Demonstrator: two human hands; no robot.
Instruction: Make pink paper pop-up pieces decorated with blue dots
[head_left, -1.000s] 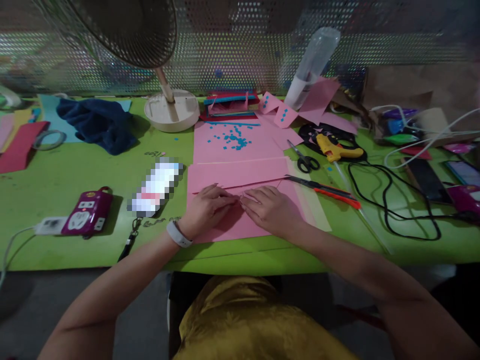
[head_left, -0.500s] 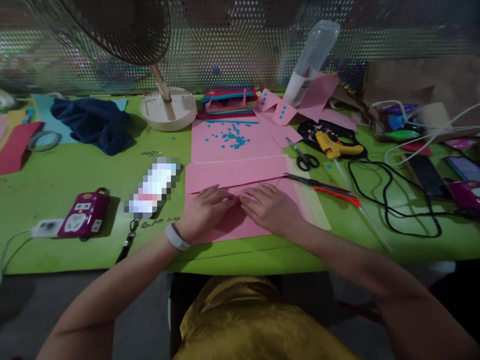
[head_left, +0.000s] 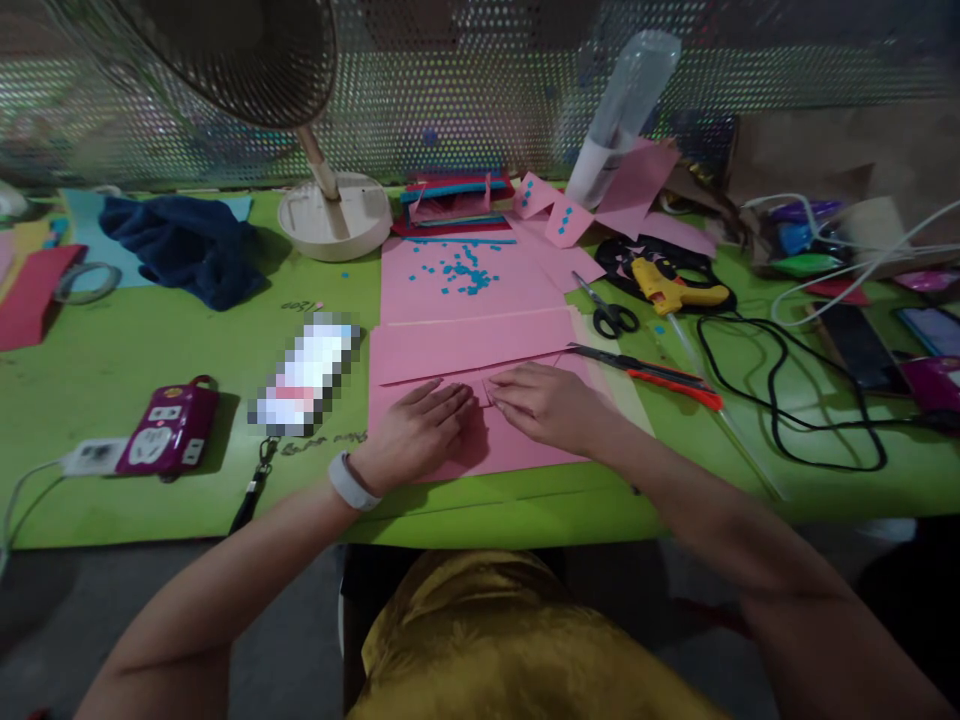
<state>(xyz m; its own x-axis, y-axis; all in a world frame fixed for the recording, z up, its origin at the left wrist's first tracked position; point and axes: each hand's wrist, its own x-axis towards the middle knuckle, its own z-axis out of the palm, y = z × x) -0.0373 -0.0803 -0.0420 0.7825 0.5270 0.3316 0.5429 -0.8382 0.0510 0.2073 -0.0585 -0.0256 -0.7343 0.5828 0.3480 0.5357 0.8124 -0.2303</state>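
Note:
My left hand (head_left: 418, 432), with a white band at the wrist, lies flat with fingers stretched out on a pink paper sheet (head_left: 517, 453). My right hand (head_left: 544, 405) is closed just beside it, thumb and fingertips pinching the edge of a small pink paper piece (head_left: 484, 391). Most of that piece is hidden under the right hand. Directly beyond both hands lies a folded pink paper strip (head_left: 465, 345). The tip of an orange-and-black cutter knife (head_left: 645, 375) rests at the strip's right end.
Small blue paper squares (head_left: 469, 275) are scattered on pink paper at the back. Scissors (head_left: 611, 315), a yellow glue gun (head_left: 675, 290) and a black cable (head_left: 780, 400) lie to the right. A phone (head_left: 306, 375), a purple power adapter (head_left: 171, 428) and a fan base (head_left: 337, 215) are left.
My hands have moved slightly apart. The left has flattened onto the paper, while the right has closed at the small paper piece's edge. The camera view has shifted a little.

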